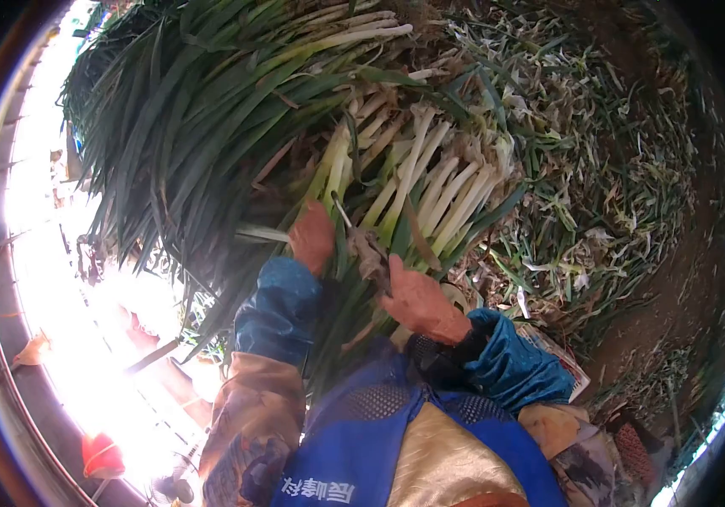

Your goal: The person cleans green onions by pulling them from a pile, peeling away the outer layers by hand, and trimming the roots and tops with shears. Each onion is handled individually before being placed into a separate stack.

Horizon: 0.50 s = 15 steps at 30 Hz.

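Note:
My left hand (pixel 312 239) is closed on long green onion stalks, whose pale stems rise above it and whose dark leaves run below. To its right, my right hand (pixel 424 302) has its fingers curled on a withered brown leaf (pixel 368 253). A thin piece with a whitish tip sticks up from that leaf; what it is cannot be made out clearly. Just above my hands lies a bunch of onions with white stems (pixel 455 198), roots pointing up. The two hands are apart.
A large heap of green onions (pixel 168 127) fills the upper left. Trimmed leaves and peelings (pixel 599 186) cover the ground on the right, beside bare brown soil (pixel 675 296). A red object (pixel 103 455) stands at the lower left in glaring light.

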Each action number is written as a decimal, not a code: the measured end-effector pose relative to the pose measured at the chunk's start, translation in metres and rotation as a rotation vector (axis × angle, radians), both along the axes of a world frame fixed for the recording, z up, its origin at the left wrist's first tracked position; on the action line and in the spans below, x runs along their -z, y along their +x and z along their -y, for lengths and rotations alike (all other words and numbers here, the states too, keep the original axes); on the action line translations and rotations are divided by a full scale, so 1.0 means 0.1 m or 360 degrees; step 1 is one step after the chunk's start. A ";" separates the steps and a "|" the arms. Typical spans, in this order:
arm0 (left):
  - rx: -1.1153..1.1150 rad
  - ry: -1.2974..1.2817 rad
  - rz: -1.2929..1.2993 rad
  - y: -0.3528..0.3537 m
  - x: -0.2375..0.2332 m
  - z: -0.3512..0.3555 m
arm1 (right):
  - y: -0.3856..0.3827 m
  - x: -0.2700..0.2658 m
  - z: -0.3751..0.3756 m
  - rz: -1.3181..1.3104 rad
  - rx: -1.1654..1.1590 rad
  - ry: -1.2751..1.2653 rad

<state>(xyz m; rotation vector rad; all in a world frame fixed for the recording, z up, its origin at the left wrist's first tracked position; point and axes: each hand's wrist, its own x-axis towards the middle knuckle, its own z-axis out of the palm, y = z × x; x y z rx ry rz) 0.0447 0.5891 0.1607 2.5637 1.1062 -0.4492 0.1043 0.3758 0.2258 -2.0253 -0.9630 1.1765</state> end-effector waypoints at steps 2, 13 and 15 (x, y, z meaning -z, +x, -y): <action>0.0076 0.0017 -0.0041 -0.06 -0.09 0.12 | 0.03 -0.07 -0.09 -0.0025 -0.0013 -0.0168; 0.0033 -0.0005 0.0014 -0.41 -0.20 0.48 | 0.05 0.15 0.08 0.0061 -0.0016 -0.0153; -0.0036 -0.0064 -0.0115 -0.44 -0.23 0.49 | -0.02 0.18 0.12 0.0113 0.0001 -0.0084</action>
